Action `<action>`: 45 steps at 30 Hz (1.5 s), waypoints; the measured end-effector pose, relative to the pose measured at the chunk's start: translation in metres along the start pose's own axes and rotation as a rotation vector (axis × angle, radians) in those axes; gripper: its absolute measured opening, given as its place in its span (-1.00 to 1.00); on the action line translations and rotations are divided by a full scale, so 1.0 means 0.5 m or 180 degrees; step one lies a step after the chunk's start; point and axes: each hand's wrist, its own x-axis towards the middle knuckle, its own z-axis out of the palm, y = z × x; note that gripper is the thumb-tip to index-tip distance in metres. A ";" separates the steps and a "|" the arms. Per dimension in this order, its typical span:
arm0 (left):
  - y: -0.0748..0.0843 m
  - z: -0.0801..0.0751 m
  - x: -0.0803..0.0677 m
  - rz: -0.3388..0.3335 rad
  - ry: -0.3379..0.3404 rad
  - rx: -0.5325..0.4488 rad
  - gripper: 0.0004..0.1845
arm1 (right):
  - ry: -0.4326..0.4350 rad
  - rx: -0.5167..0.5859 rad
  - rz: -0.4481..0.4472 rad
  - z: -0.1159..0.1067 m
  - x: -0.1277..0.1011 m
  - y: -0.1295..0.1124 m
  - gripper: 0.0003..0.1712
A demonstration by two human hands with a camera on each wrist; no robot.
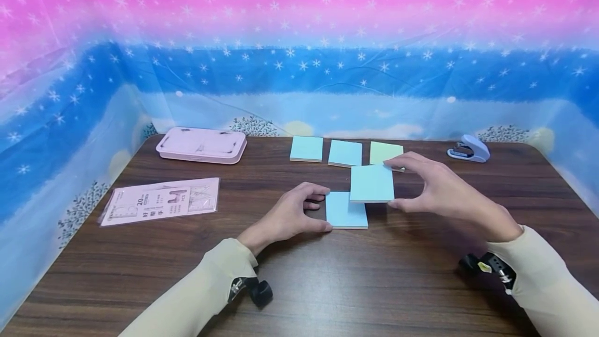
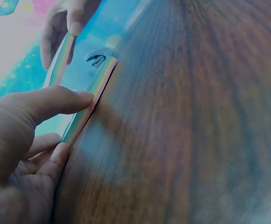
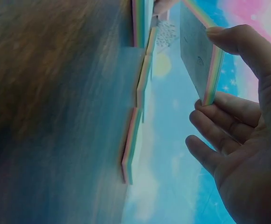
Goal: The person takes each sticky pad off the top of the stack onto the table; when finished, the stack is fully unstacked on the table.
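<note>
My right hand (image 1: 444, 189) pinches a square pale-blue sticky note pad (image 1: 372, 183) by its right side, thumb at the near corner and fingers at the far one. The right wrist view shows this pad (image 3: 203, 56) raised off the table, its edge striped in several colours. Below it and to its left, a second pale-blue sticky note pad (image 1: 343, 217) lies on the table, partly covered by the raised one in the head view. My left hand (image 1: 297, 209) holds that pad at its left end, with the thumb (image 2: 74, 100) on the near edge.
Behind the hands, two pale-blue pads (image 1: 306, 148) (image 1: 345, 153) and a yellow-green pad (image 1: 386, 152) form a row. A pink case (image 1: 201, 144) and a packaged ruler set (image 1: 161, 202) lie to the left. A small lilac stapler (image 1: 469, 150) stands at the back right.
</note>
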 end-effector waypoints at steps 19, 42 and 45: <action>-0.002 -0.001 -0.001 0.0001 -0.0006 -0.0026 -0.25 | -0.0031 -0.0001 0.0200 0.001 -0.029 0.069 -0.12; -0.001 -0.001 -0.002 0.0005 -0.0020 -0.0013 -0.27 | -0.0266 -0.0086 0.0173 0.003 -0.030 0.101 -0.12; -0.001 -0.001 -0.001 0.0007 -0.0012 -0.0015 -0.27 | -0.0304 -0.0144 0.0168 0.004 -0.030 0.101 -0.12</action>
